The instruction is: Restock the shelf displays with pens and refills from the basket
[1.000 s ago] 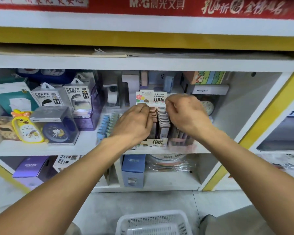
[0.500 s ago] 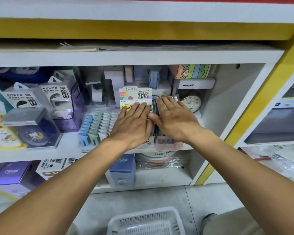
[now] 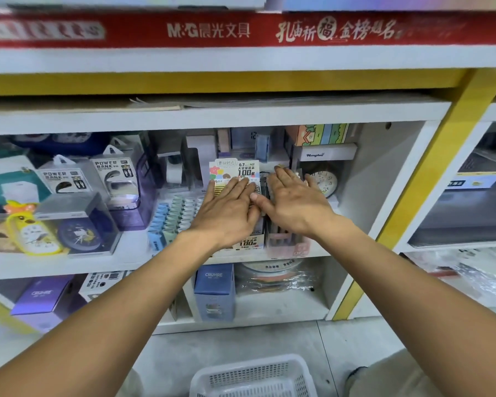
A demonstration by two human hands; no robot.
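Item: printed cardboard display box of lead refills (image 3: 248, 240), standing on the white middle shelf (image 3: 69, 262), its header card marked "0.7 HB 100" upright at the back. Contents: striped refill cases packed in rows that run front to back; long axis of the rows points away from the person.

Left hand (image 3: 226, 210): laid flat, palm down, on top of the refill rows, fingers (image 3: 229, 187) straight and close together, holding nothing.

Right hand (image 3: 295, 202): flat on the adjoining pinkish display box (image 3: 287, 242) just to the right, fingers straight and slightly spread, thumb tip meeting the left hand over the seam between the two boxes. Contents of this box largely hidden.

Relation: stock lies directly beneath both palms; each hand equally near its own box. Judged step: pressing rows level.

White perforated plastic basket (image 3: 252, 376): on the floor below, between the forearms, well apart from the hands; contents cannot be told.

Neighbouring: rows of pastel blue and green clips (image 3: 172, 216), left of the refill box.
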